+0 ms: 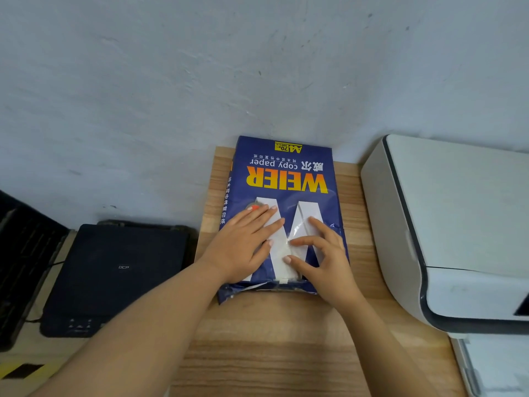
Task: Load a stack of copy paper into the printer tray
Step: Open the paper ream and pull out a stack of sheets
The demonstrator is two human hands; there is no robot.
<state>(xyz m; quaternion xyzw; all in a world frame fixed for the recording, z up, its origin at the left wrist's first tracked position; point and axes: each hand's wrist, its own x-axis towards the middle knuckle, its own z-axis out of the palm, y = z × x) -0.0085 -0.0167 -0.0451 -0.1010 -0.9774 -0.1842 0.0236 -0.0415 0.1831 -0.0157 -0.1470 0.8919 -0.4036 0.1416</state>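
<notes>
While the left hand (243, 242) is lying flat and spread and the right hand (320, 253) is pressing with curled fingers, neither gripping, the copy paper ream (283, 179) is resting under both. The torn wrapper end nearest the wrists is risking spilled or creased sheets. Its long axis is running away from the wrists, with the printer (446, 224) beside the right hand.

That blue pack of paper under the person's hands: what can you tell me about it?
The copy paper pack is a glossy blue wrapper printed with yellow "WEIER" and a big white W, upside down to the camera. It lies flat on the wooden table, far end against the wall. Its near end looks torn open. The left hand and right hand press on top.
</notes>
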